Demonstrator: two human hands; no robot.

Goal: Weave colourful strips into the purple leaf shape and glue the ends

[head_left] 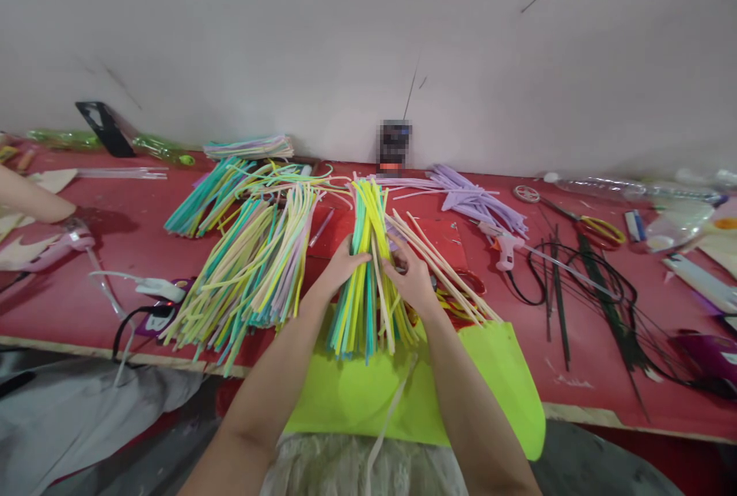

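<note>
A bundle of teal, yellow and pale green fuzzy wire stems [368,219] lies lengthwise across the far edge of a lime-green foam sheet [507,388]. Its near ends fan out over the sheet and its far ends point away across the red table [115,243]. The left hand [341,266] wraps the bundle's middle from the left, fingers pressed together and curled over the stems. The right hand [415,281] closes on it from the right with fingers bent into the stems; its fingertips are hidden, so I cannot tell whether they pinch single stems. The bundle looks light and soft-surfaced. Its stems are thin and bendable, loose against each other and likely to slide out, so the middle, where both hands sit, seems the safest place to hold it. The stems are too many to count, but beyond this one bundle there are five other lots. A large mixed pastel heap [253,266] lies just left of the sheet, with a teal and green heap [201,196] farther left. A small flat pastel stack [250,147] sits well beyond the sheet. A lilac heap [472,200] lies beyond the sheet's right end, and loose cream stems [437,258] touch the sheet there. There are two glue guns, a white one [507,246] right of the sheet and a pink one [49,246] far left, beside another person's forearm [28,200]. One pair of yellow-handled scissors [602,229] and a tangle of dark green wires [599,289] lie farther right.
</note>
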